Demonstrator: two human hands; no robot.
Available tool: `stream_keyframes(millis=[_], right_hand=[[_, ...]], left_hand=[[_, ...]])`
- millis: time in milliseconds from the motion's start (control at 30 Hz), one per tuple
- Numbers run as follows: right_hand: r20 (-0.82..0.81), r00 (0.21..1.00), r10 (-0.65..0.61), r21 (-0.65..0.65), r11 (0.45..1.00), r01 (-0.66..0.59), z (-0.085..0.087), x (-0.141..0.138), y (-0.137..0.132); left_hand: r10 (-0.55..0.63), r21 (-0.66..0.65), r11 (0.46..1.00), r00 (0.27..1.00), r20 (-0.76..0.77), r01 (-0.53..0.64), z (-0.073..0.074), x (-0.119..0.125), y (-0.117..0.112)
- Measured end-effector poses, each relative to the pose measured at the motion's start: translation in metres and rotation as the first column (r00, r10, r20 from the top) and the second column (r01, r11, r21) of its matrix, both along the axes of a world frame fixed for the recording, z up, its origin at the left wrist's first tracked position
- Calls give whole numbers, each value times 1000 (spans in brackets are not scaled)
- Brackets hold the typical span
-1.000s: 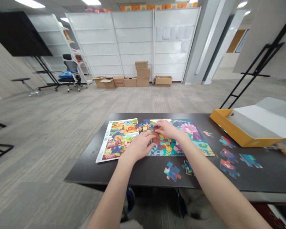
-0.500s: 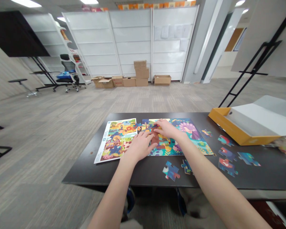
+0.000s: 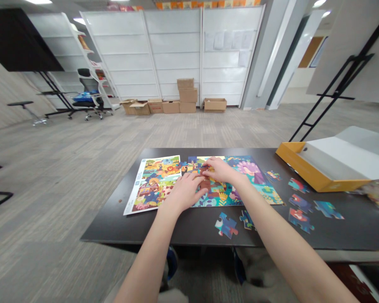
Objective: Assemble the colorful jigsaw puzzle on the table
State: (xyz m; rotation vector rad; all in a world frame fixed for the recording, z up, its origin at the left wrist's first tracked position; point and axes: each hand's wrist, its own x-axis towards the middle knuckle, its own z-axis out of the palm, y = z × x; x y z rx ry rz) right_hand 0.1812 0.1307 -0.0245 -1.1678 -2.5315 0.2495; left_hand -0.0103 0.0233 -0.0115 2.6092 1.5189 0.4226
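Observation:
A colourful jigsaw puzzle [image 3: 255, 176] lies partly assembled in the middle of the dark table [image 3: 189, 227]. My left hand [image 3: 185, 192] lies flat on its left part with fingers stretched out. My right hand [image 3: 219, 169] rests on the puzzle just beyond, fingers pressed down on a piece near the top. To the left of the puzzle lies a printed reference picture [image 3: 153, 183]. Two loose pieces [image 3: 226, 225] sit near the table's front edge, and several more [image 3: 300, 219] lie scattered on the right.
An open yellow box with a white lid [image 3: 331, 162] stands at the table's right back. A black easel stand [image 3: 334, 94] rises behind it. Cardboard boxes [image 3: 186, 99], white shelves and an office chair [image 3: 88, 94] stand far across the grey carpet.
Both hands stay on the puzzle almost unmoved. The view has shifted slightly, so the table sits a little further left.

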Motion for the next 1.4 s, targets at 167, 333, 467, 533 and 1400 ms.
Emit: stream_keyframes(millis=[167,333,467,533,1400], right_hand=[[9,1000,-10,1,1000,10,0,-1,-1],[23,1000,-9,-2,1000,9,2,-1,-3],[6,1000,-8,-7,1000,8,2,0,-3],[5,1000,-11,-2,1000,11,1,-1,-3],[2,1000,8,-15,1000,-8,1,2,-5]], left_hand=[[22,-1,1000,999,-43,-22,3,2,-1],[27,0,1000,999,-26,-27,4,3,-2],[20,-4,1000,1000,3,-20,2,1,0],[21,-11,1000,1000,12,-21,2,1,1],[-144,-115,980,978,149,162,9,-13,-9]])
